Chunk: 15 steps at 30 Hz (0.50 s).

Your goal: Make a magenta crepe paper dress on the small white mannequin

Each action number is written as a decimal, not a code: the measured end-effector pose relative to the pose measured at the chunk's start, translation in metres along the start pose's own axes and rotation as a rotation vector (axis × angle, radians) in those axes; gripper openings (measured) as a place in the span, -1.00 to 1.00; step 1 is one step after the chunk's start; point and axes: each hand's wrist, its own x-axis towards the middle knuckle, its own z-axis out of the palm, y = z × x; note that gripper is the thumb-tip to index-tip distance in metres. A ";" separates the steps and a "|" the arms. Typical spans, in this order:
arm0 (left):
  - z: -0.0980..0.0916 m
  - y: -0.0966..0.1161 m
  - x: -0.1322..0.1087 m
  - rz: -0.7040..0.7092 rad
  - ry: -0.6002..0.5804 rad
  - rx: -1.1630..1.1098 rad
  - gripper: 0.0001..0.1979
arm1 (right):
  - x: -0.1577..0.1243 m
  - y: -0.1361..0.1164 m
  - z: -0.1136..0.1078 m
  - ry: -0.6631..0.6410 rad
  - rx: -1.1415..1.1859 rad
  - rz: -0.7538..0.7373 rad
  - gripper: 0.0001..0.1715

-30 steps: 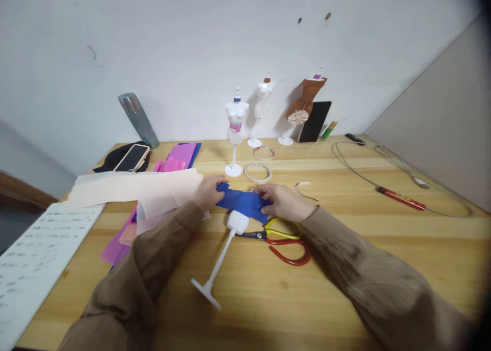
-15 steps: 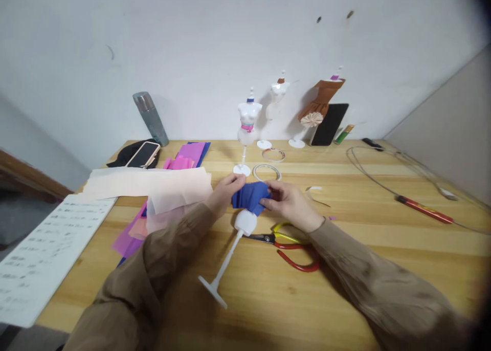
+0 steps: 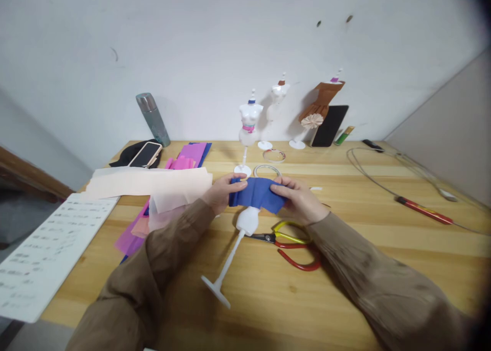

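My left hand [image 3: 222, 192] and right hand [image 3: 301, 200] pinched the ends of the blue cloth [image 3: 258, 193], fingers clenched on it. Bunched a moment earlier, it was stretched wide over the torso of the tipped mannequin [image 3: 245, 223].

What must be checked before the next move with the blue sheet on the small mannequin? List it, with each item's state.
1. Left hand grip on the blue sheet: ok, it pinches the left edge.
2. Right hand grip: ok, it pinches the right edge.
3. Sheet spread between the hands: ok, with a few creases.
4. Sheet against the mannequin: ok in front; round the back, cannot tell.
5. Mannequin upright: not ok, it leans, with its base toward the person.
6. Scissors clear of the work: not ok, they lie beside the mannequin, just under the right wrist.
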 end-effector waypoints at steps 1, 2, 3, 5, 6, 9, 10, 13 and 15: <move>0.002 -0.003 0.000 0.004 0.008 0.025 -0.46 | 0.000 0.002 0.001 0.003 -0.003 0.003 -0.57; 0.005 -0.007 -0.001 0.008 0.013 0.062 -0.45 | 0.000 0.005 0.003 0.002 -0.007 0.009 -0.57; 0.008 -0.009 -0.002 0.010 0.012 0.109 -0.45 | -0.001 0.006 0.006 -0.006 -0.010 0.015 -0.57; 0.012 -0.011 -0.003 0.026 0.003 0.224 -0.50 | -0.003 0.009 0.009 -0.043 -0.041 0.017 -0.59; 0.013 -0.010 -0.004 0.052 0.011 0.297 -0.54 | -0.004 0.010 0.010 -0.063 -0.079 0.008 -0.60; 0.009 0.001 -0.004 0.255 0.191 0.681 -0.65 | -0.006 0.011 0.011 -0.087 -0.262 -0.054 -0.47; 0.006 0.005 -0.003 0.328 0.280 0.827 -0.66 | -0.007 0.011 0.010 -0.093 -0.312 -0.068 -0.40; -0.006 0.012 -0.002 0.434 0.466 1.084 -0.60 | -0.007 0.013 0.010 -0.139 -0.345 -0.071 -0.32; -0.012 0.010 -0.003 0.408 0.493 1.185 -0.49 | -0.008 0.016 0.011 -0.178 -0.329 -0.072 -0.33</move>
